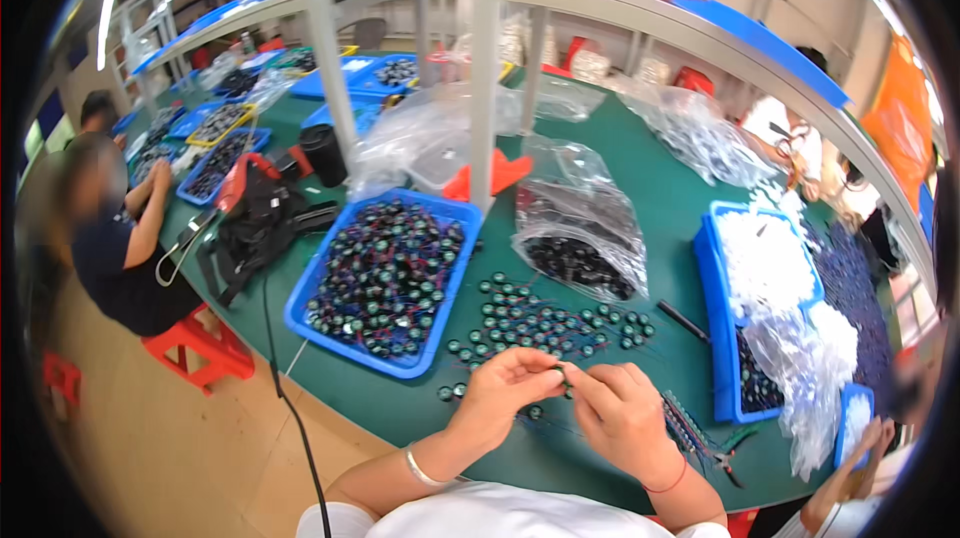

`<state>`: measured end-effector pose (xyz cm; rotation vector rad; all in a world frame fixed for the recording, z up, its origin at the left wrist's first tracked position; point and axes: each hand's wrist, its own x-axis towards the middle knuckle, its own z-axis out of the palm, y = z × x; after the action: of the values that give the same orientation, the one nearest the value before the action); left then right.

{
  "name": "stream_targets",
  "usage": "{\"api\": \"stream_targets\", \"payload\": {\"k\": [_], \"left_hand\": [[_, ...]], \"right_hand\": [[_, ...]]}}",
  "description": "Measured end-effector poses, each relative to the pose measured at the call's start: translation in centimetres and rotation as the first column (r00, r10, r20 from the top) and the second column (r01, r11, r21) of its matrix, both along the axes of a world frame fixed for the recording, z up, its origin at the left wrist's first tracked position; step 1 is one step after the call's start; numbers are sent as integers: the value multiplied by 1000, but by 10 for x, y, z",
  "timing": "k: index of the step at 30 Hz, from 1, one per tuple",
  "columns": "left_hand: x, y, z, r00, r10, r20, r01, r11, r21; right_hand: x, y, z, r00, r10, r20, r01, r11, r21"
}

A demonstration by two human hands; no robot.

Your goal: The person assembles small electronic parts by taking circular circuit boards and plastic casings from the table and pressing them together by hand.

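My left hand [492, 394] and my right hand [622, 416] meet above the green table. Their fingertips pinch one small dark round part [561, 370], mostly hidden by the fingers. Just beyond them lies a loose spread of small round dark parts with thin red and blue wires [535, 318]. A blue tray [372, 366] heaped with the same wired parts stands to the left. Beside my right hand is a row of wired parts [683, 423], and a pair of small pliers [728, 460] rests near it.
Beyond the loose parts sits a clear bag of black pieces [580, 238]. A black rod [683, 321] lies before a blue bin [715, 338] with white pieces. A grey post [487, 78] rises from the table. A black bag [255, 223] is at left; co-workers sit at both sides.
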<state>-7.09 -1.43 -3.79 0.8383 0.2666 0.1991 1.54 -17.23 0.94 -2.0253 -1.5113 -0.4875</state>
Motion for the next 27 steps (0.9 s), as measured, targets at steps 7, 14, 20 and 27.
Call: {"api": "stream_targets", "payload": {"k": [7,14,20,27], "left_hand": [[-1,-3,2,992,107,71,-124,944,307],[9,-16,-3,873,279,400,-486,567,666],[1,16,-17,911,389,136,-405,785,468],[26,48,9,943,305,134,-333,865,374]], "right_hand": [[1,10,-1,999,29,25,-30,1000,9],[-5,11,2,999,-17,30,18,999,-27],[1,0,15,999,-11,-50,9,999,-41],[48,-55,7,915,-370,-159,372,928,-20]]}}
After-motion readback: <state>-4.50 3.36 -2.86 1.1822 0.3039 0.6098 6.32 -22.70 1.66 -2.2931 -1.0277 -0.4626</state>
